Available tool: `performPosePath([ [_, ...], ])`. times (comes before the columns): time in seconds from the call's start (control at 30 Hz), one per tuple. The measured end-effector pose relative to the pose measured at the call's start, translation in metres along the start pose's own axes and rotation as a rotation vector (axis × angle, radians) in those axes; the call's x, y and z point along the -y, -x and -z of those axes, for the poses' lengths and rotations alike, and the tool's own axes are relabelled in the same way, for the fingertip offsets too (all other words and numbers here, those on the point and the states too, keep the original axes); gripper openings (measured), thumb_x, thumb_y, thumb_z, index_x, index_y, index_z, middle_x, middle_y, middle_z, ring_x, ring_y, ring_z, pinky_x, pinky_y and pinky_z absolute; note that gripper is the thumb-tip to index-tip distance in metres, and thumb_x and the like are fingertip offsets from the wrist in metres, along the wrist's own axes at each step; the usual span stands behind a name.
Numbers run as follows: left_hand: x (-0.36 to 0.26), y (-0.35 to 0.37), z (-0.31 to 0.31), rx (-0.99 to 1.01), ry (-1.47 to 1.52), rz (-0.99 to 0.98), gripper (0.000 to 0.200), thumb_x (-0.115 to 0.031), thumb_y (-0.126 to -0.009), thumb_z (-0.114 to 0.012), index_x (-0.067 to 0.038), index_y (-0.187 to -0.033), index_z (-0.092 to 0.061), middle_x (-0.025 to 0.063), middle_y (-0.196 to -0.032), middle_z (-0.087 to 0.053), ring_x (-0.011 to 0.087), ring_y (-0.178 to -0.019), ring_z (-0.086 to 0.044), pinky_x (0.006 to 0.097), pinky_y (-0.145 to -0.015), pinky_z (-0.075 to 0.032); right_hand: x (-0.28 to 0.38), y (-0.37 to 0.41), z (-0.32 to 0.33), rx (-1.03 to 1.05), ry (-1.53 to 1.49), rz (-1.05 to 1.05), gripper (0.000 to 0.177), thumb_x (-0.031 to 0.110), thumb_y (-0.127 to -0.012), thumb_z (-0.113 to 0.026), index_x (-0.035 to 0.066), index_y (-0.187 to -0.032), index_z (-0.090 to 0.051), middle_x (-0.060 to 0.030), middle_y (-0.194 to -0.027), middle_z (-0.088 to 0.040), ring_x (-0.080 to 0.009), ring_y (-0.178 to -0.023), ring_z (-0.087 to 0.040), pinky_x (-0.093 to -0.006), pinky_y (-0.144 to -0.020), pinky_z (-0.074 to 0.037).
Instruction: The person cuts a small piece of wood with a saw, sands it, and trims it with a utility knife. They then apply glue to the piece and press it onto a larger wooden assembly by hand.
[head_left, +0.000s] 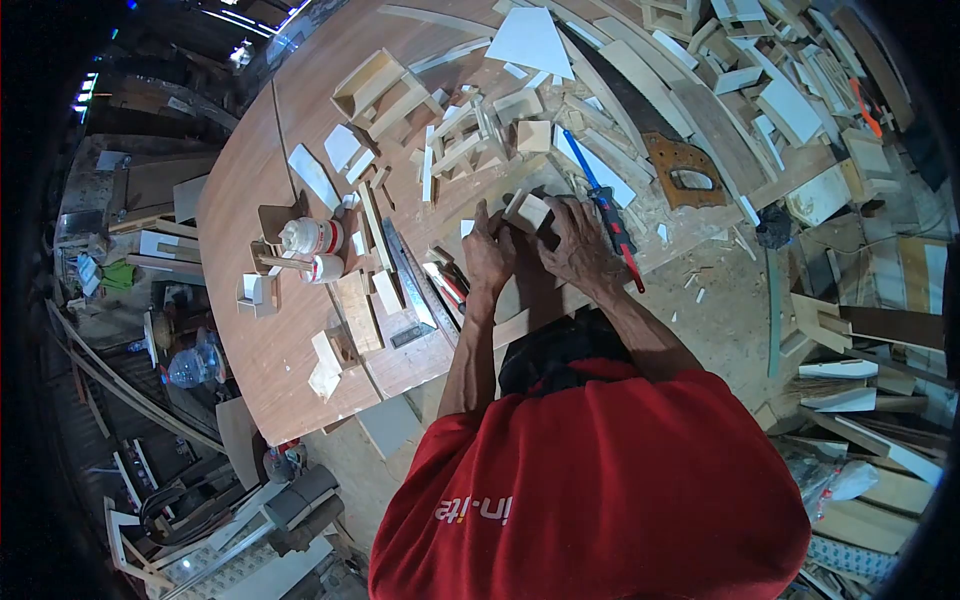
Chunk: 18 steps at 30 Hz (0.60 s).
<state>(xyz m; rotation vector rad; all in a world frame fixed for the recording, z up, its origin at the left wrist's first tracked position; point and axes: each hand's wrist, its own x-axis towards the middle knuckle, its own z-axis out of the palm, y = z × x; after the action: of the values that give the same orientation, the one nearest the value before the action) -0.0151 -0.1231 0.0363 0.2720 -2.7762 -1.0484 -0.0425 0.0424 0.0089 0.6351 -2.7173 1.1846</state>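
Note:
A small pale wooden piece [528, 210] is between my two hands near the table's front edge. My right hand [580, 245] has its fingers closed round the right side of this piece. My left hand [488, 248] is at the piece's left side, its index finger pointing up and the other fingers curled; whether it grips the piece is too small to tell. Just right of my right hand lies a blue and red tool [607, 205]. Left of my left hand are several pens or tools [447, 280] and a metal square [410, 285].
Wood offcuts [475, 135] are heaped beyond my hands on the table [240, 200]. A handsaw [685, 170] lies at the right. White glue containers [315, 237] stand on the left, near an open wooden box [375, 85]. More scrap wood [790, 105] fills the far right.

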Motion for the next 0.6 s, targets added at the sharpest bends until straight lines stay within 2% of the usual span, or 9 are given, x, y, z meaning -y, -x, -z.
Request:
performPosePath([
  [0.1, 0.001, 0.0, -0.002, -0.014, 0.004, 0.003, 0.058, -0.001, -0.078, -0.055, 0.009, -0.132, -0.037, 0.0213, -0.101, -0.067, 0.0369, -0.087, -0.066, 0.0408, -0.078, -0.053, 0.001, 0.0, 0.002, 0.008, 0.012, -0.002, 0.065, 0.025, -0.074, -0.069, 0.004, -0.129, -0.042, -0.0162, -0.12, -0.046, -0.0332, -0.114, -0.044, -0.044, -0.098, -0.036],
  [0.17, 0.002, 0.001, -0.002, -0.034, 0.01, 0.013, 0.058, -0.005, -0.078, -0.06, 0.005, -0.131, -0.041, 0.0203, -0.101, -0.067, 0.0342, -0.089, -0.067, 0.0385, -0.079, -0.052, 0.002, -0.001, 0.003, 0.012, 0.011, 0.002, 0.065, 0.026, -0.074, -0.069, 0.004, -0.129, -0.042, -0.016, -0.12, -0.046, -0.0331, -0.114, -0.044, -0.044, -0.098, -0.036],
  [0.3, -0.007, 0.0, 0.003, -0.01, 0.099, 0.065, 0.054, -0.008, -0.08, -0.061, 0.006, -0.129, -0.044, 0.0203, -0.099, -0.068, 0.0346, -0.091, -0.067, 0.0389, -0.08, -0.052, 0.004, -0.002, 0.006, 0.027, 0.005, -0.021, 0.063, 0.028, -0.075, -0.068, 0.004, -0.128, -0.043, -0.0157, -0.12, -0.047, -0.0328, -0.113, -0.045, -0.0436, -0.097, -0.037],
  [0.4, -0.01, -0.005, 0.0, -0.013, 0.097, 0.004, 0.055, -0.006, -0.079, -0.058, 0.008, -0.129, -0.042, 0.0212, -0.095, -0.068, 0.0359, -0.084, -0.067, 0.0399, -0.076, -0.053, 0.005, -0.002, 0.008, 0.012, 0.04, -0.008, 0.062, 0.03, -0.076, -0.068, 0.004, -0.127, -0.044, -0.0155, -0.119, -0.048, -0.0327, -0.112, -0.045, -0.0433, -0.097, -0.037],
  [0.47, -0.011, -0.01, -0.005, -0.093, -0.019, -0.139, 0.049, -0.009, -0.081, -0.059, 0.008, -0.125, -0.047, 0.0227, -0.095, -0.067, 0.0365, -0.085, -0.067, 0.0407, -0.076, -0.052, 0.007, -0.002, 0.009, -0.004, 0.072, 0.003, 0.062, 0.031, -0.076, -0.069, 0.004, -0.126, -0.044, -0.0154, -0.118, -0.048, -0.0327, -0.111, -0.046, -0.0432, -0.096, -0.038],
  [0.53, -0.014, -0.016, -0.011, -0.114, 0.03, -0.106, 0.044, -0.01, -0.081, -0.059, 0.007, -0.12, -0.051, 0.0232, -0.094, -0.067, 0.0373, -0.084, -0.066, 0.0413, -0.076, -0.052, 0.007, -0.002, 0.01, 0.006, 0.033, -0.006, 0.064, 0.024, -0.072, -0.071, 0.007, -0.127, -0.043, -0.0142, -0.118, -0.048, -0.0323, -0.114, -0.045, -0.0443, -0.099, -0.036],
  [0.6, -0.017, -0.018, -0.013, -0.136, 0.079, -0.074, 0.039, -0.012, -0.082, -0.059, 0.007, -0.116, -0.055, 0.0236, -0.093, -0.067, 0.0382, -0.084, -0.066, 0.0419, -0.075, -0.052, 0.006, -0.003, 0.009, 0.01, 0.021, -0.006, 0.063, 0.028, -0.074, -0.07, 0.006, -0.127, -0.044, -0.0147, -0.118, -0.048, -0.0329, -0.113, -0.045, -0.0444, -0.098, -0.036],
])
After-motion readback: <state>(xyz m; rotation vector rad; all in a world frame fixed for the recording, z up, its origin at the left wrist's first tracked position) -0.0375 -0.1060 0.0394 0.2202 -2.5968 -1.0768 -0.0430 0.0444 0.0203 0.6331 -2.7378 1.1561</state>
